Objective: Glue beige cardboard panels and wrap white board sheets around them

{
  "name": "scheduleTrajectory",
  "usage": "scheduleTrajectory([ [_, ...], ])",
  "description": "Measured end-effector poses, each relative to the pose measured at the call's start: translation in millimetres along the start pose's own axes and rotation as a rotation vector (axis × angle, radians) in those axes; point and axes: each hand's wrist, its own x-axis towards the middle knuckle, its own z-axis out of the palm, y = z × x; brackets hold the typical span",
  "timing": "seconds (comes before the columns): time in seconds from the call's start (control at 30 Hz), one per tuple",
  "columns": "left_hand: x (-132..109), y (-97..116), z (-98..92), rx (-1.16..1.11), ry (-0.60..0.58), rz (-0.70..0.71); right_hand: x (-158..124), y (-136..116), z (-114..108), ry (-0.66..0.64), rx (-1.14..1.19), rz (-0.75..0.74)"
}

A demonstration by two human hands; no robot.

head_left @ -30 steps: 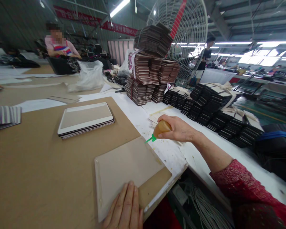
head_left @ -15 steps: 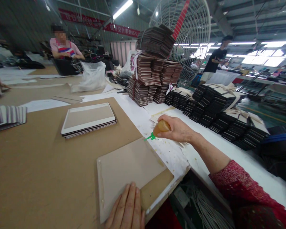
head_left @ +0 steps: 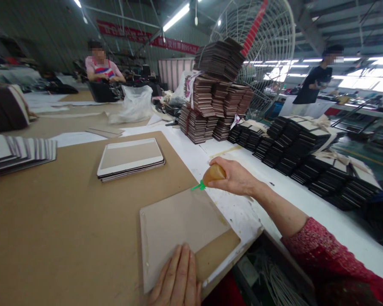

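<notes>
In my right hand [head_left: 238, 176] is a squeezed amber glue bottle [head_left: 214, 173], tilted so that its green nozzle [head_left: 198, 185] meets the far right corner of a beige flat panel [head_left: 178, 225]. A glossy strip of glue runs down the panel's left edge, and a yellowish smear shows at its right edge. My left hand [head_left: 177, 276] lies flat with fingers stretched on the near edge of the panel. Beyond it, a small stack of white-edged beige panels [head_left: 130, 155] rests on the brown board [head_left: 67, 225].
Brown bundled stacks [head_left: 207, 106] stand at the back, with rows of black bundles [head_left: 300, 144] along the right. Striped pieces [head_left: 19, 153] lie fanned at the left. A large fan [head_left: 268, 55] rises behind. One person [head_left: 102, 68] sits across the table; another [head_left: 315, 80] stands at the right.
The whole view has shifted, so things sit further right in the picture. The nozzle stays at about the same far corner of the panel, and my left hand keeps its place.
</notes>
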Motion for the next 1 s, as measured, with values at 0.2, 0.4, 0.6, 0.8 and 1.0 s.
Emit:
scheduleTrajectory([
  [0.2,2.5,4.1,-0.5,-0.040,0.023,-0.058,4.1,-14.9,3.4,-0.045,0.035,-0.042],
  [0.4,0.6,4.1,-2.4,-0.044,0.027,-0.068,9.3,-16.3,-2.0,-0.068,0.017,-0.029],
  [0.6,2.0,4.4,-2.1,-0.024,0.026,-0.059,18.2,-29.7,7.8,-0.082,0.035,-0.062],
  [0.8,8.9,5.4,-3.5,-0.009,0.087,-0.061,28.1,-54.3,19.5,-0.102,0.064,-0.109],
  [1.0,10.0,4.6,-3.5,0.013,0.092,-0.062,35.5,-72.5,33.0,-0.117,0.073,-0.185],
])
